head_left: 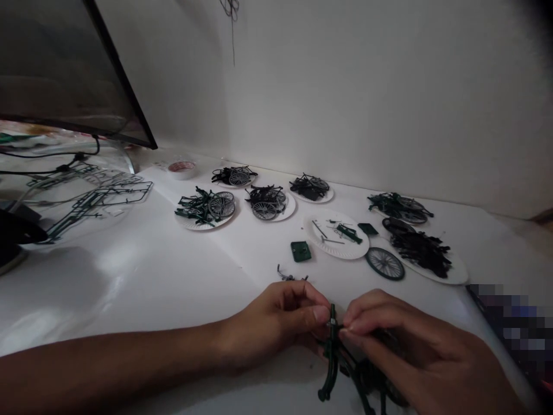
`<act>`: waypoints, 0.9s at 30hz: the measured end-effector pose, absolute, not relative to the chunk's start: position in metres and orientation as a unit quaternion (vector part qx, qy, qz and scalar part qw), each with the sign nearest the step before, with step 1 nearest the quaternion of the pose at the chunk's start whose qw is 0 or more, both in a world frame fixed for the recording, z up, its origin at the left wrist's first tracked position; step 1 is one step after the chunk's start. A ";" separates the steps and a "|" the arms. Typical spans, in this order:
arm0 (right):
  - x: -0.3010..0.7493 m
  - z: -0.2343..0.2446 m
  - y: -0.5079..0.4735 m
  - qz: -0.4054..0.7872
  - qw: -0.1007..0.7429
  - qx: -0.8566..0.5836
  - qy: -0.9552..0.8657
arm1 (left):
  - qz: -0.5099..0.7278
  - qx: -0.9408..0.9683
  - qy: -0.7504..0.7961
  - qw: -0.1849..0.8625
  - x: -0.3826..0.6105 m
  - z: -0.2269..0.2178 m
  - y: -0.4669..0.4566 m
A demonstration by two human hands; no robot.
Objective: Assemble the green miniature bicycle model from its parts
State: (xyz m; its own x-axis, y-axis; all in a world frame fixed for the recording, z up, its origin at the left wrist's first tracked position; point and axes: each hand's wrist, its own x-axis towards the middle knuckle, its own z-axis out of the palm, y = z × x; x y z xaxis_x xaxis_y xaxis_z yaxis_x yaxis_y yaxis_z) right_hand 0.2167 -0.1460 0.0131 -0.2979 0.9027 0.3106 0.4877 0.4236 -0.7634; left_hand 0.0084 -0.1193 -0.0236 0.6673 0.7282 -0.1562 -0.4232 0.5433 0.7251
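A dark green model bicycle frame point(332, 363) is held between my hands at the lower middle. My left hand point(285, 317) pinches it near the top of its front tube, thumb against the tube. From the other side, the fingertips of my right hand point(401, 334) close together at the same tube, and a small part there is too hidden to make out. The rear of the model, partly behind my right hand, is dark and hard to see. Just beyond my left hand lies a grey handlebar piece point(290, 276). A green square part point(300, 251) rests farther back.
A paper plate point(313, 236) holds small green and grey parts, with a loose wheel point(385, 264) by it. Several other plates carry piled bicycle parts, including a black pile point(421, 251). Green sprues point(99, 202), a tape roll point(182, 168) and a monitor point(64, 69) are at left.
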 end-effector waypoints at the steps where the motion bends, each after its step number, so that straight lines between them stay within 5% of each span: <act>1: 0.214 0.015 -0.146 0.285 0.372 -0.454 -0.758 | 0.338 0.339 0.228 0.848 0.009 -0.023 -0.120; 9: 0.212 0.014 -0.143 0.157 0.350 -0.476 -0.792 | 0.354 0.370 0.287 0.809 0.007 -0.015 -0.118; 18: 0.222 -0.007 -0.136 0.112 0.291 -0.453 -0.835 | 0.340 0.675 0.363 0.545 -0.013 -0.006 -0.101; 27: 0.223 -0.005 -0.137 0.157 0.281 -0.455 -0.830 | 0.342 0.658 0.361 0.565 -0.010 -0.013 -0.102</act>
State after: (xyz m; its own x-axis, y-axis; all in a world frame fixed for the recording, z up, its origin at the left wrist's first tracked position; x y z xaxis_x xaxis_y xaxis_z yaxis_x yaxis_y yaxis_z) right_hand 0.2234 -0.1366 -0.0052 -0.4286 0.8435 0.3237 0.6667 0.5371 -0.5167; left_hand -0.0097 -0.1020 -0.0131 0.5050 0.8621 0.0429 0.0884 -0.1011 0.9909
